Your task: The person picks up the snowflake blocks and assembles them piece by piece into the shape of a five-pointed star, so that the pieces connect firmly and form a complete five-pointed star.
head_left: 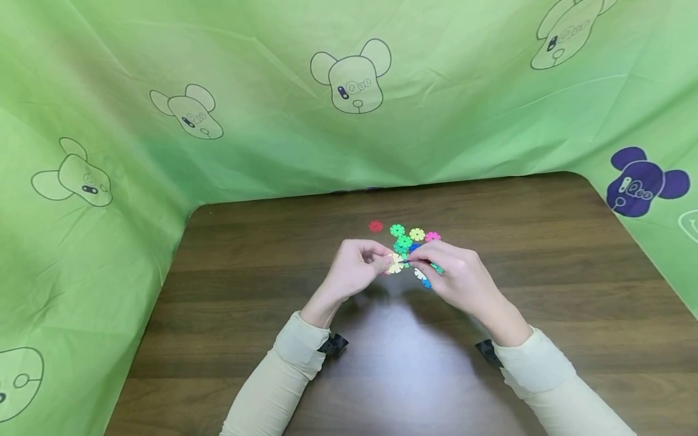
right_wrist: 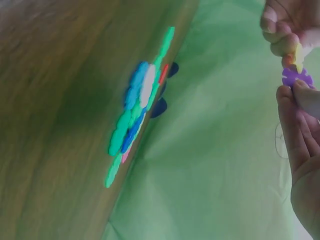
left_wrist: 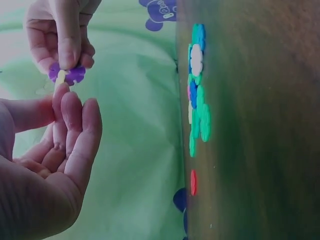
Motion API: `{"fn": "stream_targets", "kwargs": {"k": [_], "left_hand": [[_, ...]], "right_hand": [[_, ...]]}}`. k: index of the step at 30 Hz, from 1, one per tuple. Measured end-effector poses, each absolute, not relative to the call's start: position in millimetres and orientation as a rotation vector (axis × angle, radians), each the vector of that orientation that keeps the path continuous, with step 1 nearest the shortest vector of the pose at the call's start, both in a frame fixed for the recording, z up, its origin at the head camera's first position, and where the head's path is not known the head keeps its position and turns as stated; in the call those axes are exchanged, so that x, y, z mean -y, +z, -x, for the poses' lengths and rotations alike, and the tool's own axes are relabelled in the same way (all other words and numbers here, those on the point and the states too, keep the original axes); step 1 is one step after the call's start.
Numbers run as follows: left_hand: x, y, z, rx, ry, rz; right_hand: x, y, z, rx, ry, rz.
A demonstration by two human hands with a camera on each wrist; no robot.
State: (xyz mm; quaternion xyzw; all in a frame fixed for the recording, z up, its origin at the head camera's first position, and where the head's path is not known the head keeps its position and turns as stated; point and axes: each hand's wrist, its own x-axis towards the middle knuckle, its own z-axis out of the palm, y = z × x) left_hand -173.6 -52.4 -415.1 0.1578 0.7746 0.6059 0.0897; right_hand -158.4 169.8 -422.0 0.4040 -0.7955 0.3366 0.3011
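Note:
My left hand pinches a pale yellow notched disc between thumb and fingers. Opposite it, my right hand grips a purple notched disc with thumb and fingertips. The two discs meet edge to edge, raised above the table; how deep their slots interlock cannot be made out. A spot of orange shows beside the yellow disc in the right wrist view, too small to identify. Fingers cover much of both discs.
Behind and below the hands, a loose cluster of notched discs lies on the wooden table: several green ones, a yellow one, a pink one, a white one and blue ones. A red disc lies apart, leftward. Green cloth hangs beyond.

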Motion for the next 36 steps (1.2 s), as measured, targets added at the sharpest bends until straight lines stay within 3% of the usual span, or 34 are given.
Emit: {"fn": "stream_targets", "kwargs": {"k": [9,21,36], "left_hand": [[60.4,-411.7,180.3,-2.287,1.79,-0.504],[67.9,-410.5,185.8,-2.223,1.882,-0.458],[64.3,-414.9,184.3,-2.219,1.878,-0.457]], "right_hand": [[-179.3,-417.4,167.8,2.229,0.939,-1.03],[-194.9,-430.3,179.2,3.012,0.601,-0.58],[-189.3,-438.3,180.4,3.156,0.378,-0.656]]}}
